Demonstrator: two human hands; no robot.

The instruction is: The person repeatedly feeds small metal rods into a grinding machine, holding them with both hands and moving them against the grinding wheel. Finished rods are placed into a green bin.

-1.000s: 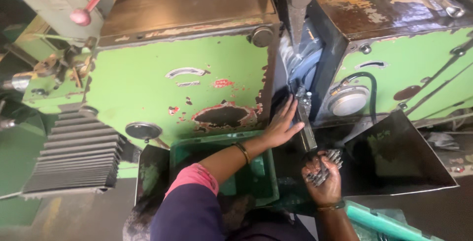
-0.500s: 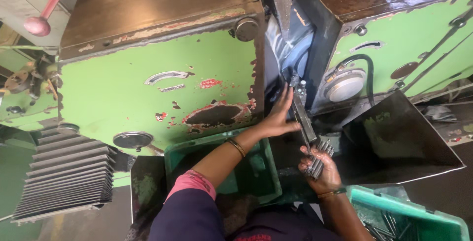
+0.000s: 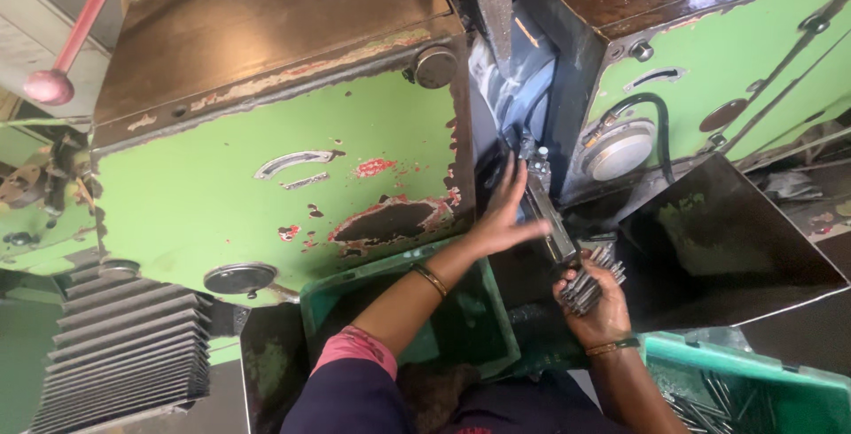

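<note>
The left hand (image 3: 503, 214) sits just right of the frame centre, open, with the fingers spread and extended upward. Its fingertips rest against the narrow metal guide rail (image 3: 545, 217), which runs diagonally from the dark gap between the two machine housings down toward the lower right. A bangle circles the left wrist, and a pink cuff and dark sleeve cover the forearm at the lower centre.

The right hand (image 3: 596, 303) sits lower and to the right of the left hand, at the bottom end of the guide rail. It is closed around a bundle of metal rods (image 3: 590, 281); the rod ends fan out above the fingers and point toward the rail. A band circles the right wrist.

The green machine housing (image 3: 266, 186) fills the left and centre of the frame, with chipped paint and a rusty brown top. A second green housing occupies the upper right and carries a round gauge (image 3: 618, 148) with a black hose.

A green bin (image 3: 483, 305) lies below the left forearm. A dark metal chute (image 3: 736, 248) stands to the right of the right hand. A second green bin (image 3: 753, 390) at the lower right corner contains more loose metal rods. A lever with a red knob (image 3: 49, 86) is at the upper left. Black bellows (image 3: 124, 345) occupy the lower left.
</note>
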